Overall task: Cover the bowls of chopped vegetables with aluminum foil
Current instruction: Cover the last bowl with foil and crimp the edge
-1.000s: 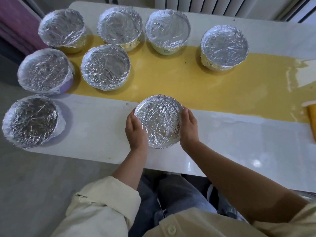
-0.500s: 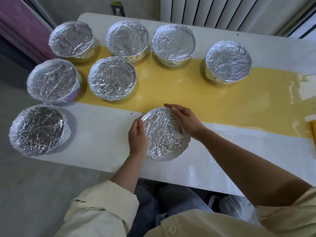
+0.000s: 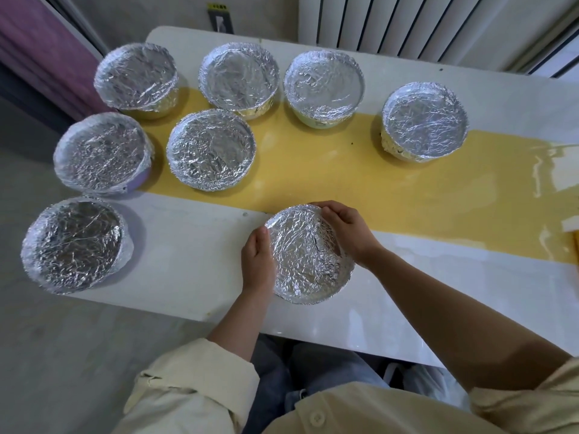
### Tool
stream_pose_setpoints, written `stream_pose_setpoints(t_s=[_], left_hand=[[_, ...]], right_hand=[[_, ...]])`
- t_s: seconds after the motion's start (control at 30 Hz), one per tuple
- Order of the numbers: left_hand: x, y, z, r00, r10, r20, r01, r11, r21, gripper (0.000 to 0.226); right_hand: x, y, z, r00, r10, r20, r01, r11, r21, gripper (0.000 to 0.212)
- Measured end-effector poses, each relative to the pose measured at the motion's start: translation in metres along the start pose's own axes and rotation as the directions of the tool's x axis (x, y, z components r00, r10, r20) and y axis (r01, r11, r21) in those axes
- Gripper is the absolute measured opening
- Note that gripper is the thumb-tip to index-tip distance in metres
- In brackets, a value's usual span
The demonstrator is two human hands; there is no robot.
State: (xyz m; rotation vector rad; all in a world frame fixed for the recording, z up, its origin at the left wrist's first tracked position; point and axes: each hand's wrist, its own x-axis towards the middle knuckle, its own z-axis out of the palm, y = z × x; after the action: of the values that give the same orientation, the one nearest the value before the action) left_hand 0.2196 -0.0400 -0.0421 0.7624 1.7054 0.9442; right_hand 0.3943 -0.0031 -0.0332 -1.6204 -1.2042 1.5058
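Note:
A foil-covered bowl stands near the front edge of the white table. My left hand presses against its left rim, fingers curled on the foil. My right hand lies over the far right rim, fingertips pinching the foil edge at the top. The bowl's contents are hidden under the crumpled foil. Several other bowls, all wrapped in foil, stand further back and to the left, such as the far-right bowl and the front-left bowl.
A yellow runner crosses the table's middle. A radiator stands behind the table and a purple curtain hangs at the left. An orange object peeks in at the right edge. Grey floor lies on the left.
My right hand has slid from the bowl's right side up to its far rim. The left hand stays on the left rim. The view has tilted upward.

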Motion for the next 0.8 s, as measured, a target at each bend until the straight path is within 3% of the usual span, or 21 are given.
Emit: stream_pose_setpoints(t_s=[0.2, 0.33, 0.4, 0.6, 0.7, 0.8], left_hand=[[-0.003, 0.006, 0.0, 0.998, -0.062, 0.026, 0.063, 0.998, -0.01, 0.032], [-0.005, 0.007, -0.004, 0.994, -0.109, -0.004, 0.109, 0.994, -0.011, 0.03], [-0.004, 0.005, -0.007, 0.99, -0.139, -0.032, 0.14, 0.99, 0.008, 0.03], [-0.024, 0.008, -0.001, 0.944, -0.266, -0.194, 0.311, 0.914, 0.26, 0.049], [-0.021, 0.016, -0.002, 0.937, -0.301, -0.179, 0.336, 0.916, 0.221, 0.055], [-0.013, 0.019, -0.006, 0.967, -0.232, -0.102, 0.246, 0.956, 0.162, 0.048]], right_hand=[[0.001, 0.004, -0.001, 1.0, 0.006, 0.002, -0.006, 0.999, 0.047, 0.029], [-0.014, 0.003, -0.002, 0.96, 0.05, -0.277, -0.002, 0.985, 0.17, 0.037], [-0.027, 0.006, -0.005, 0.936, 0.035, -0.35, 0.003, 0.994, 0.108, 0.035], [-0.049, 0.015, -0.004, 0.946, -0.053, -0.318, 0.027, 0.996, -0.086, 0.027], [-0.057, 0.014, 0.002, 0.922, -0.042, -0.385, -0.007, 0.992, -0.126, 0.026], [-0.07, 0.019, 0.004, 0.871, -0.015, -0.491, -0.056, 0.99, -0.129, 0.017]])
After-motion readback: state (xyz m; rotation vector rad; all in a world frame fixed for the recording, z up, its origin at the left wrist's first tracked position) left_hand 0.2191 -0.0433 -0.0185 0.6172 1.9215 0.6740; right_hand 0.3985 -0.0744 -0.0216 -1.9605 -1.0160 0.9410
